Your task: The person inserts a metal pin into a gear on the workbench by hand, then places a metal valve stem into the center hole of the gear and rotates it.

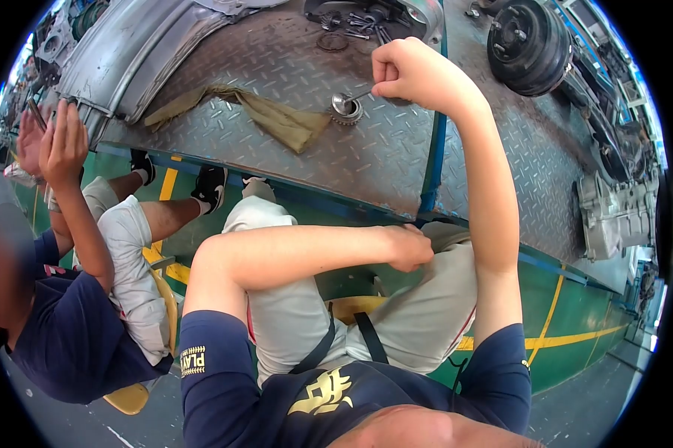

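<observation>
My right hand (pixel 402 73), fingers pinched, holds the thin stem of a metal part with a round flat head (pixel 340 104). That head is over a small toothed gear (pixel 347 113) on the patterned metal tabletop (pixel 381 164). An olive cloth (pixel 280 119) lies left of the gear, its end close to it. My left hand (pixel 411 248) rests low by the table's front edge, over my thigh, its fingers curled. Whether anything is inside them is hidden.
Small metal parts (pixel 366 22) lie at the table's back. A black drum (pixel 529 46) and a metal housing (pixel 612 216) are on the right. Ribbed metal casing (pixel 139 56) stands at left, near a seated co-worker's raised hands (pixel 64 142).
</observation>
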A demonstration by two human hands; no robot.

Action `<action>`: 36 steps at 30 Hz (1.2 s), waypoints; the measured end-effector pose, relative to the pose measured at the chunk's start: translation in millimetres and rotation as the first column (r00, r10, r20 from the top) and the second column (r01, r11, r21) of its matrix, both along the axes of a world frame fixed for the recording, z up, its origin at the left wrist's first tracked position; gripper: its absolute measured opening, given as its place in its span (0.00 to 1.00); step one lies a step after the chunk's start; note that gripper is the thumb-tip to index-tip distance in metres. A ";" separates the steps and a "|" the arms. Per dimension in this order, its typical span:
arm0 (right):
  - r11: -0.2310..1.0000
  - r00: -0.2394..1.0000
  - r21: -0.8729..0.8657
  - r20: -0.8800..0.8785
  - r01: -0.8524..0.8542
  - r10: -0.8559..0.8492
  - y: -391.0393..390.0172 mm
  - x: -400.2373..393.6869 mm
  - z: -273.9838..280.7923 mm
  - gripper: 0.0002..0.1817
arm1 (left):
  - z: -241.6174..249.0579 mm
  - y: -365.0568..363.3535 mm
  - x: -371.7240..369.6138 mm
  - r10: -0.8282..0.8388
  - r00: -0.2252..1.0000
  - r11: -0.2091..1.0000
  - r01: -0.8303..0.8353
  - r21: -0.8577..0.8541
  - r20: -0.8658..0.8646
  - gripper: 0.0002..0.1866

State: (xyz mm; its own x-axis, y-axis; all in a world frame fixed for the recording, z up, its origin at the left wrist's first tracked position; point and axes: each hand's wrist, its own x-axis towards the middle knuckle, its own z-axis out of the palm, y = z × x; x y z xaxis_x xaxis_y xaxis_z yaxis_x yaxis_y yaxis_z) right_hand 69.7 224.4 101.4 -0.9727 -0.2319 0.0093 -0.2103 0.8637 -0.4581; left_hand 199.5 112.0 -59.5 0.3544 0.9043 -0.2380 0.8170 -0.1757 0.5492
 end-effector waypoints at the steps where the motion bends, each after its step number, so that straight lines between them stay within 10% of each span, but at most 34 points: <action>1: 0.999 0.999 -0.008 -0.017 -0.032 0.032 -3.8 2.3 2.3 0.08 | 1.0 -0.4 -0.3 0.006 1.000 1.000 -0.006 -0.001 0.004 0.13; 13: 0.965 0.917 0.045 -0.302 -0.258 0.259 -42.6 1.0 -17.3 0.04 | -5.6 -0.7 -1.4 0.031 0.999 0.999 -0.031 0.012 -0.019 0.12; 19: 0.973 0.896 -0.148 -0.433 -0.179 0.099 -40.6 -20.8 -37.3 0.07 | -6.4 -0.5 -0.7 0.008 0.999 1.000 -0.008 -0.013 -0.036 0.12; 31: 0.985 0.917 -0.095 -0.360 0.144 -0.169 0.0 -30.4 -44.5 0.11 | -4.3 0.3 -0.7 0.028 0.999 0.998 -0.030 -0.049 -0.030 0.13; 36: 0.970 0.972 -0.068 -0.010 0.234 -0.235 7.7 -14.5 -17.1 0.11 | -4.5 -0.2 -1.8 0.032 0.999 0.999 -0.032 -0.003 -0.003 0.12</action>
